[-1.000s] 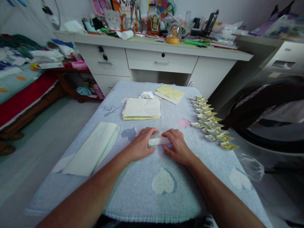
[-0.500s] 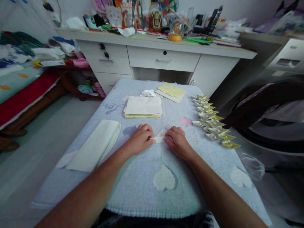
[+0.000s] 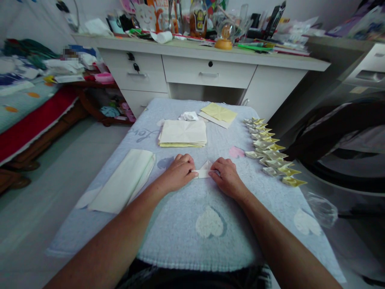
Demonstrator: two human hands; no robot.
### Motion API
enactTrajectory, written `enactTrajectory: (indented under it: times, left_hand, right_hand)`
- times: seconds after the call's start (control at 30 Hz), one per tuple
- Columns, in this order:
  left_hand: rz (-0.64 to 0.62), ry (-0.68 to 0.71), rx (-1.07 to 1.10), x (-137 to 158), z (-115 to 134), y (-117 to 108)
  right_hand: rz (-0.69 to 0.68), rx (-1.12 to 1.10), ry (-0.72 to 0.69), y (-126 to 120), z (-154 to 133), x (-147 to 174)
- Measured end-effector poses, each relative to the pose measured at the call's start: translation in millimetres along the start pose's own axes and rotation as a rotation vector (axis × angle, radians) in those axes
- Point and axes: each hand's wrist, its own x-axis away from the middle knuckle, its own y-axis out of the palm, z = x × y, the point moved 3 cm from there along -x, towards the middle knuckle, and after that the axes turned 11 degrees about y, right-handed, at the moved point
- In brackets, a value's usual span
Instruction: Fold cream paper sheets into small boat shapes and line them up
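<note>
A small folded white paper (image 3: 203, 171) lies low over the cloth-covered table, its pointed flap standing up at the back. My left hand (image 3: 179, 172) pinches its left end, and my right hand (image 3: 226, 176) grips the right end with thumb and fingers. The fingertips hide both ends of the paper. Beyond my hands rests a stack of creased white and yellow sheets (image 3: 183, 133). Off to the right, folded paper boats (image 3: 272, 154) in white and yellow stand in a slanting row.
A long folded white paper bundle (image 3: 126, 180) lies left of my left arm. Behind the stack are a crumpled tissue (image 3: 188, 116) and loose yellow and white sheets (image 3: 219, 112). A cluttered white desk (image 3: 210, 76) borders the far side, with a washing machine (image 3: 367, 76) at right.
The view has shifted slightly. Both hands keep their hold on the folded paper, with only slight finger movement.
</note>
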Motion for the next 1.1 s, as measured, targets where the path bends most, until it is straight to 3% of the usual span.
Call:
enactTrajectory:
  times: [0.5,1.1]
  left_hand:
    - [0.006,0.001,0.022,-2.7,-4.6,-0.4]
    - [0.013,0.037,-0.101,-1.9,-4.0,6.0]
  right_hand:
    - [-0.013,0.039,0.025,0.0,-2.6,-3.4]
    - [0.033,0.095,0.062,2.8,-3.6,-1.2]
